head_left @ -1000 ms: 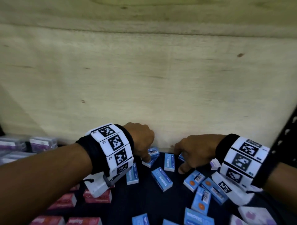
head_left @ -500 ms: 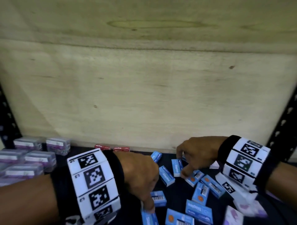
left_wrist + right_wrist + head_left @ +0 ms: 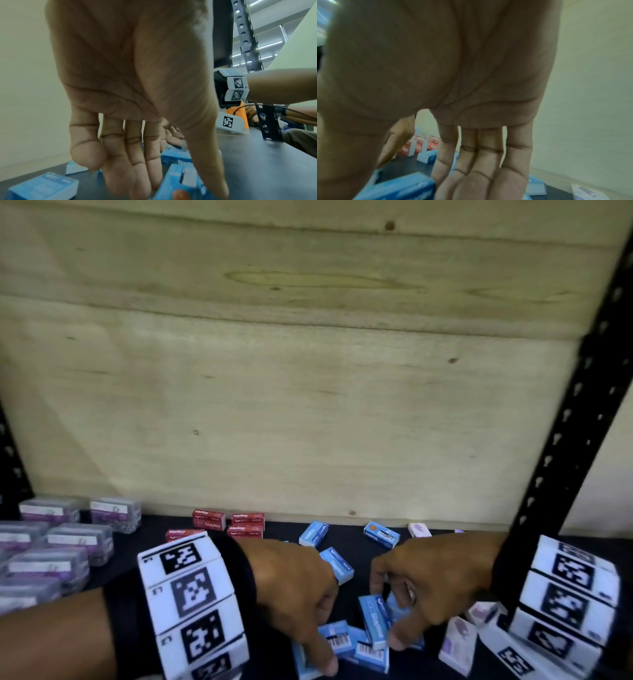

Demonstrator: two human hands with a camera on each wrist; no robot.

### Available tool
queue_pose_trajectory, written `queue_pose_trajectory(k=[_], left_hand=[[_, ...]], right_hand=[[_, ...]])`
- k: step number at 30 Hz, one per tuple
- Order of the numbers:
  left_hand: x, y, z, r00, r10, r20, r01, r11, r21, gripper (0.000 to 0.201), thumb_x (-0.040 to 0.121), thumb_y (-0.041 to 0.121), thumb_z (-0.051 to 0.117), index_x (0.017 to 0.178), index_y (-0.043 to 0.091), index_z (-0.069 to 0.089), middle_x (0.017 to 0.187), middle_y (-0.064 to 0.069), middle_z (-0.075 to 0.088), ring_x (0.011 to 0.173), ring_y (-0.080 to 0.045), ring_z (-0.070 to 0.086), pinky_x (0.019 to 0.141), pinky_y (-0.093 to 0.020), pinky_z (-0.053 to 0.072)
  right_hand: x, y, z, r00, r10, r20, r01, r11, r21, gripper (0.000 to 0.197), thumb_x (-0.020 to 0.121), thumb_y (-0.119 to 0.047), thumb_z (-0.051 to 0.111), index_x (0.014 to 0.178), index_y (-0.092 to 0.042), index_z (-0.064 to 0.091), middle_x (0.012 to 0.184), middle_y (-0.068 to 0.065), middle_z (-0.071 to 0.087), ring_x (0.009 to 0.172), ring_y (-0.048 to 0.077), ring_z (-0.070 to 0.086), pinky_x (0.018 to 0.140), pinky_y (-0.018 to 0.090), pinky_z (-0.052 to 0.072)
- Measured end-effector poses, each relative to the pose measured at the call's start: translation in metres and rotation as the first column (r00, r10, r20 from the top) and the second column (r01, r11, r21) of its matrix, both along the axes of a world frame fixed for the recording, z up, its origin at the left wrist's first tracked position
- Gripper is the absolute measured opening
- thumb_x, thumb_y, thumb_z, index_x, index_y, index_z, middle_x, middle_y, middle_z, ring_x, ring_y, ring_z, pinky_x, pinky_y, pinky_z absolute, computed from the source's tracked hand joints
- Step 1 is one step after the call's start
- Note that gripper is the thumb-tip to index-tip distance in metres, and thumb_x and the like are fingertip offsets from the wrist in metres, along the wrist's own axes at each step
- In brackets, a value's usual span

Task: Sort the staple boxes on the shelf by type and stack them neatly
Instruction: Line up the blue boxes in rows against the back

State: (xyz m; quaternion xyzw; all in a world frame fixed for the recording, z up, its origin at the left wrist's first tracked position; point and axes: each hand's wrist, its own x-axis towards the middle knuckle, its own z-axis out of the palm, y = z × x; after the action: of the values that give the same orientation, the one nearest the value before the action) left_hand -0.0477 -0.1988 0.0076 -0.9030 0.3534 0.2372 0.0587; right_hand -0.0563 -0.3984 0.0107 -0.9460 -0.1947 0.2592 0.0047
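Small blue staple boxes lie scattered on the dark shelf (image 3: 359, 546). My left hand (image 3: 318, 655) reaches down into a cluster of them at the front. A blue box (image 3: 181, 181) with an orange dot sits between its thumb and fingers. My right hand (image 3: 383, 621) curls round an upright blue box (image 3: 375, 619), thumb at the front and fingers behind; that box shows again in the right wrist view (image 3: 399, 189). More blue boxes (image 3: 313, 534) lie further back. Red staple boxes (image 3: 239, 523) stand grouped against the back wall.
Clear plastic boxes with purple labels (image 3: 58, 542) fill the left of the shelf. White-and-purple boxes (image 3: 457, 642) lie at the right under my right wrist. A black perforated upright (image 3: 565, 440) rises at the right, and the plywood back wall (image 3: 308, 405) closes the rear.
Both hands have come forward from the back wall to the front cluster of blue boxes. The right hand now holds a blue box on edge. The view has tilted up.
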Motion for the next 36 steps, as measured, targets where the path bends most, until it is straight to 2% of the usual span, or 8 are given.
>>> queue_pose_trajectory(k=[6,10,16,21,24,28,33,36], left_hand=[[0.033,-0.005,0.019,0.991,0.121,0.058,-0.118,0.991,-0.061,0.048,0.082,0.064,0.064,0.103,0.021,0.068,0.101,0.004,0.069,0.094,-0.016,0.064,0.086,-0.034,0.052],[0.074,-0.013,0.017,0.963,0.14,0.229,-0.143,0.99,-0.003,0.051,0.086,0.061,0.062,0.101,0.013,0.071,0.101,-0.005,0.072,0.088,-0.022,0.065,0.078,-0.032,0.052],[0.114,-0.035,0.006,0.942,0.192,0.277,-0.212,0.976,0.044,0.05,0.089,0.053,0.063,0.065,0.011,0.056,0.062,0.0,0.057,0.058,-0.018,0.054,0.064,-0.03,0.046],[0.125,-0.051,-0.003,0.952,0.165,0.257,-0.198,0.974,0.11,0.051,0.087,0.048,0.07,0.06,0.009,0.05,0.058,0.0,0.051,0.051,-0.015,0.047,0.06,-0.029,0.042],[0.128,-0.053,-0.006,0.966,0.08,0.245,-0.123,0.978,0.169,0.04,0.085,0.039,0.075,0.079,0.004,0.058,0.072,-0.005,0.054,0.063,-0.022,0.052,0.058,-0.03,0.039],[0.123,-0.053,-0.003,0.989,0.043,0.142,-0.058,0.993,0.101,0.049,0.089,0.034,0.071,0.133,0.019,0.056,0.121,-0.003,0.061,0.109,-0.024,0.057,0.075,-0.026,0.038],[0.12,-0.055,-0.004,0.984,0.141,0.108,-0.138,0.99,-0.035,0.04,0.094,0.04,0.063,0.127,0.019,0.059,0.072,0.013,0.052,0.075,-0.013,0.056,0.076,-0.026,0.043],[0.123,-0.049,-0.004,0.968,0.25,0.025,-0.243,0.959,-0.147,0.038,0.091,0.043,0.066,0.118,0.017,0.058,0.068,0.008,0.063,0.067,-0.015,0.066,0.082,-0.031,0.053]], right_hand=[[0.035,-0.016,0.01,0.972,-0.077,0.221,0.068,0.996,0.05,0.041,0.083,-0.064,0.063,0.108,-0.031,0.058,0.094,-0.017,0.058,0.084,0.007,0.056,0.081,0.026,0.047],[0.069,-0.025,0.004,0.957,-0.104,0.272,0.148,0.978,-0.147,0.053,0.086,-0.057,0.066,0.124,-0.021,0.057,0.115,-0.003,0.061,0.097,0.017,0.056,0.082,0.028,0.043],[0.103,-0.027,-0.013,0.97,-0.132,0.205,0.174,0.964,-0.203,0.055,0.083,-0.057,0.07,0.111,-0.01,0.068,0.106,0.007,0.072,0.096,0.026,0.068,0.085,0.038,0.054],[0.112,-0.024,-0.02,0.972,-0.096,0.215,0.143,0.966,-0.217,0.051,0.082,-0.052,0.074,0.102,-0.006,0.066,0.095,0.007,0.069,0.082,0.026,0.064,0.072,0.033,0.051],[0.111,-0.022,-0.023,0.973,-0.062,0.224,0.114,0.968,-0.224,0.045,0.085,-0.045,0.074,0.103,-0.006,0.066,0.095,0.008,0.069,0.08,0.026,0.063,0.063,0.029,0.045],[0.111,-0.024,-0.021,0.971,-0.051,0.232,0.1,0.974,-0.206,0.038,0.088,-0.042,0.07,0.107,-0.009,0.068,0.102,0.009,0.071,0.088,0.026,0.067,0.071,0.033,0.052],[0.107,-0.03,-0.013,0.979,-0.088,0.184,0.108,0.989,-0.102,0.027,0.095,-0.036,0.056,0.107,-0.016,0.069,0.102,0.005,0.07,0.093,0.025,0.065,0.083,0.036,0.051],[0.102,-0.032,-0.011,0.983,-0.092,0.156,0.104,0.992,-0.073,0.027,0.1,-0.036,0.049,0.118,-0.023,0.064,0.113,-0.001,0.068,0.098,0.019,0.061,0.092,0.035,0.049]])
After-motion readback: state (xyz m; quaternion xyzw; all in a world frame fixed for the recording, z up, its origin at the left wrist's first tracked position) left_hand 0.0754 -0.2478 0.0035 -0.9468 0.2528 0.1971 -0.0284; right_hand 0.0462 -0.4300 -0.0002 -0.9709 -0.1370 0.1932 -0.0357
